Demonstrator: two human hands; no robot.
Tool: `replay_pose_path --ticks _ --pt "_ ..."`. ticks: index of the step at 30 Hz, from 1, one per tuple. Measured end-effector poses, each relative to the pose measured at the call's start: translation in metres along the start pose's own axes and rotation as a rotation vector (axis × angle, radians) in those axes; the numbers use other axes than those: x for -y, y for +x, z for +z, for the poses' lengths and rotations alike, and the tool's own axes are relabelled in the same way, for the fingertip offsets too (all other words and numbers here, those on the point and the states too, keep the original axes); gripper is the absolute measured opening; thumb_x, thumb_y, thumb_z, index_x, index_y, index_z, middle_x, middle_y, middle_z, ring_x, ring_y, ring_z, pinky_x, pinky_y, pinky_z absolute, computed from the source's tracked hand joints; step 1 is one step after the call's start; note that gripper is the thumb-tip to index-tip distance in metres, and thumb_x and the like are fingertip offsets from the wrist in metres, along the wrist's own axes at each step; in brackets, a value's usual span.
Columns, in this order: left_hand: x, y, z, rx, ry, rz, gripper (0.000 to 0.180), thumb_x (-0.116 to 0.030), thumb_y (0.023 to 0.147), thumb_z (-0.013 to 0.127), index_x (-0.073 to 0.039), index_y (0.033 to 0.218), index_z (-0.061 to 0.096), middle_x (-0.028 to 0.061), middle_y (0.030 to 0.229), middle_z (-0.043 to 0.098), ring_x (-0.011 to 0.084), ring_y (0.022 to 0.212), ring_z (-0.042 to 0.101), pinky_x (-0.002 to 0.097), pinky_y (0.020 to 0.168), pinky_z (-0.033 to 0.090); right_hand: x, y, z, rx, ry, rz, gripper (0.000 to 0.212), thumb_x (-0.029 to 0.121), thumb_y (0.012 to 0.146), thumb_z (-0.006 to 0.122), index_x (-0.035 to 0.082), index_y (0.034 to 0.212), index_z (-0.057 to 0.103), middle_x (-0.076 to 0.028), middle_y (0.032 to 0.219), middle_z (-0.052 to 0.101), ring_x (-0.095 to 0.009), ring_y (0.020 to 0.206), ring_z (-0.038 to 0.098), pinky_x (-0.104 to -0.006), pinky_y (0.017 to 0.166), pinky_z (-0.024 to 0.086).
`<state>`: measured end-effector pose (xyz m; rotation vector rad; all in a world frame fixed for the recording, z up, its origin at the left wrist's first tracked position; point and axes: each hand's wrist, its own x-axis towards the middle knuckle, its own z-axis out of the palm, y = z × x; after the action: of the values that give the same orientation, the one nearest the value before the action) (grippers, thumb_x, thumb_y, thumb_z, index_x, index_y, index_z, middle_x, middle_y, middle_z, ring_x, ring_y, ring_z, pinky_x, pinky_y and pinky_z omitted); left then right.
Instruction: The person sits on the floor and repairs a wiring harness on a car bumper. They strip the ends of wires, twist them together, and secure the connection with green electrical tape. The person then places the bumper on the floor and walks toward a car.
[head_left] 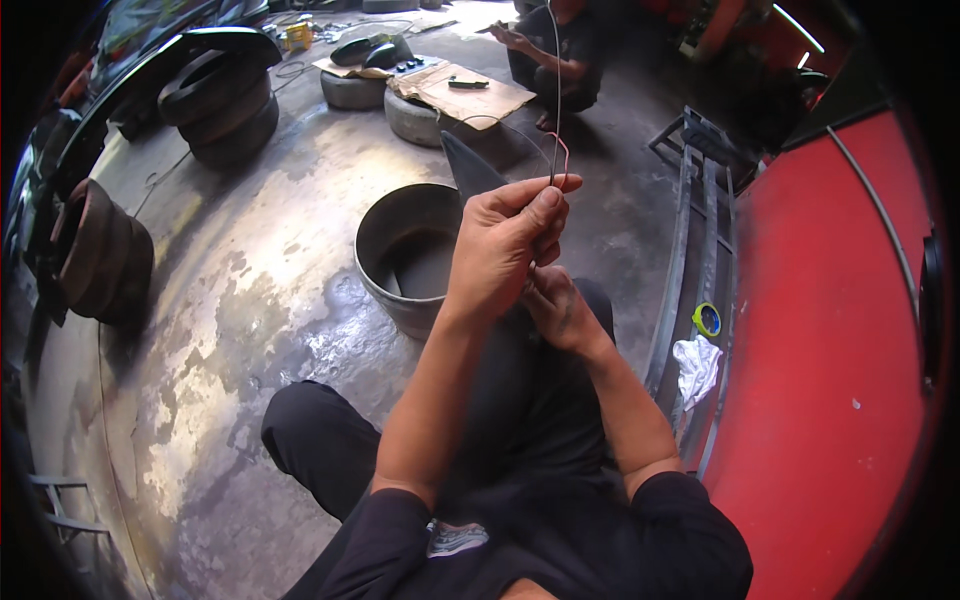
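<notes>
My left hand [505,235] is raised in front of me, thumb and fingertips pinching a thin dark wire [557,85] that runs up past the top of the view. A short pink-red wire [566,152] stands bent beside it at the same fingertips. Just below, my right hand [560,310] is closed near the left palm; what it grips is hidden. Behind the left hand a dark pointed panel [468,165] sticks up, its lower part covered by my hands. A round open metal drum [405,300] stands on the floor left of my wrists.
Stacked tyres [220,115] and a wheel rim [100,250] lie left. Cardboard [500,100] with black parts rests on tyres ahead, near a crouching person [560,60]. A metal frame [685,230], yellow tape roll [707,319] and white cloth [697,368] border the red surface [830,400] on the right.
</notes>
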<state>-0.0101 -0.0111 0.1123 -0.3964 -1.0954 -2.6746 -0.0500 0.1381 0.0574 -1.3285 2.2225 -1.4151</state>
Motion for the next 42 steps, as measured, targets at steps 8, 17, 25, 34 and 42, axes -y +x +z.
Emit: replay_pose_path --ticks 8,17,25,34,42 --pt "0.000 0.001 0.008 0.038 0.111 0.021 0.033 -0.022 0.106 0.069 0.007 0.122 0.073 -0.0051 0.078 0.055 0.0017 0.063 0.042 0.0201 0.055 0.030 0.030 -0.009 -0.048 -0.244 -0.117 -0.134 0.025 0.009 0.093 0.076 0.000 0.116 0.072 -0.016 0.115 0.075 -0.033 0.106 0.074 -0.0409 0.094 0.056" --pt "0.003 -0.007 0.018 0.046 0.217 0.017 0.030 -0.023 0.105 0.069 0.004 0.118 0.077 -0.0059 0.077 0.055 0.0025 0.064 0.042 0.0217 0.057 0.031 0.091 0.035 -0.122 -0.281 -0.639 -0.400 0.063 0.010 0.081 0.085 0.011 0.141 0.067 -0.016 0.163 0.044 -0.038 0.151 0.043 -0.0481 0.122 0.038" --pt "-0.001 -0.007 0.013 0.052 0.210 0.037 0.022 -0.016 0.106 0.069 0.002 0.115 0.077 -0.0054 0.077 0.058 0.0005 0.062 0.043 0.0190 0.052 0.029 0.088 0.057 -0.153 0.185 -0.393 -0.390 0.018 0.011 0.096 0.075 0.003 0.112 0.077 -0.016 0.115 0.076 -0.032 0.130 0.066 -0.0450 0.112 0.048" --pt "0.001 -0.004 0.017 -0.038 0.162 0.095 0.034 -0.023 0.107 0.069 0.003 0.129 0.073 -0.0044 0.083 0.063 0.0003 0.066 0.047 0.0181 0.057 0.032 0.107 0.029 -0.144 -0.002 -0.260 -0.035 0.019 0.014 0.106 0.064 -0.004 0.105 0.071 -0.006 0.087 0.074 -0.012 0.087 0.070 -0.0271 0.083 0.055" --pt "0.022 0.000 0.020 -0.022 0.077 0.105 0.028 -0.017 0.106 0.070 0.002 0.125 0.075 0.0035 0.091 0.071 0.0028 0.061 0.054 0.0197 0.048 0.039 0.091 0.038 -0.105 -0.355 0.097 -0.102 0.020 0.016 0.110 0.060 -0.003 0.110 0.066 -0.011 0.104 0.078 -0.013 0.097 0.072 -0.0285 0.090 0.057"
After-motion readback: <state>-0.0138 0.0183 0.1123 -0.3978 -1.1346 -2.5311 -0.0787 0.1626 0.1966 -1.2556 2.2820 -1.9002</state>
